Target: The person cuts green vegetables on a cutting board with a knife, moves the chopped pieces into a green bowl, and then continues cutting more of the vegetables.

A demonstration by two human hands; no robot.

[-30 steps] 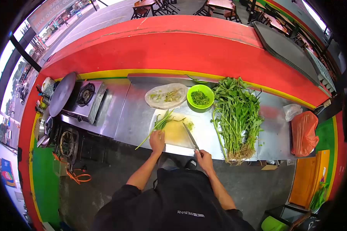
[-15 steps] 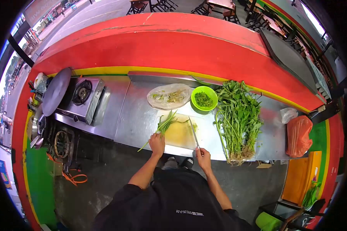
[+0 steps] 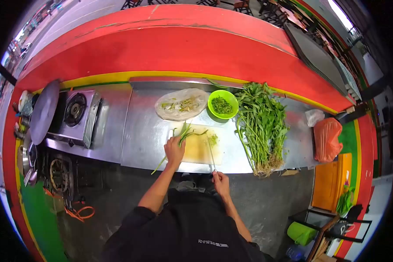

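My left hand (image 3: 174, 153) is closed around a small bunch of long green leafy stems (image 3: 185, 134) at the left side of the pale yellowish cutting board (image 3: 195, 155). The stem ends stick out below the hand, past the counter's front edge. My right hand (image 3: 221, 183) grips the handle of a knife (image 3: 211, 156), whose blade points away from me over the right part of the board. Small chopped green bits (image 3: 213, 139) lie beside the blade. Behind the board stands a bright green bowl (image 3: 235, 107) of chopped greens.
A clear plastic bag (image 3: 166, 114) with plant scraps lies behind the board. To the right rests a large bunch of leafy greens (image 3: 262, 122) with roots. Farther right sits a red plastic bag (image 3: 327, 139). A gas stove (image 3: 75, 109) and wok (image 3: 46, 111) stand left.
The whole view has shifted, so the counter appears farther left and higher. Relative to the board, the knife has drawn slightly toward me. Both hands keep their hold.
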